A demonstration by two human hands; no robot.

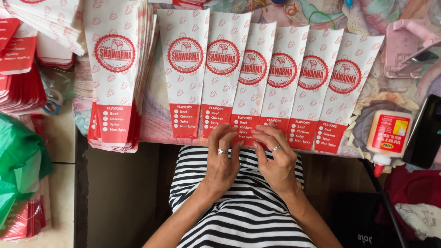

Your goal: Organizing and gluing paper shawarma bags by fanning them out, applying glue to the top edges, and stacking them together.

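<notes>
Several tapered white-and-red paper sleeves (251,78) lie overlapped in a fanned row on the table's near edge. My left hand (222,158) and my right hand (274,156) rest side by side on the red bottom end of the middle sleeve (244,123), fingertips pressing it at the table edge. Both hands wear a ring. Whether the fingers pinch the paper or only press it is hard to tell. A thick pile of the same sleeves (117,73) lies to the left.
A glue bottle (388,138) with a red tip lies on its side at the right, beside a dark phone (425,133). More sleeve stacks (23,50) and a green plastic bag (18,165) sit at the left. A pink object (406,46) is far right.
</notes>
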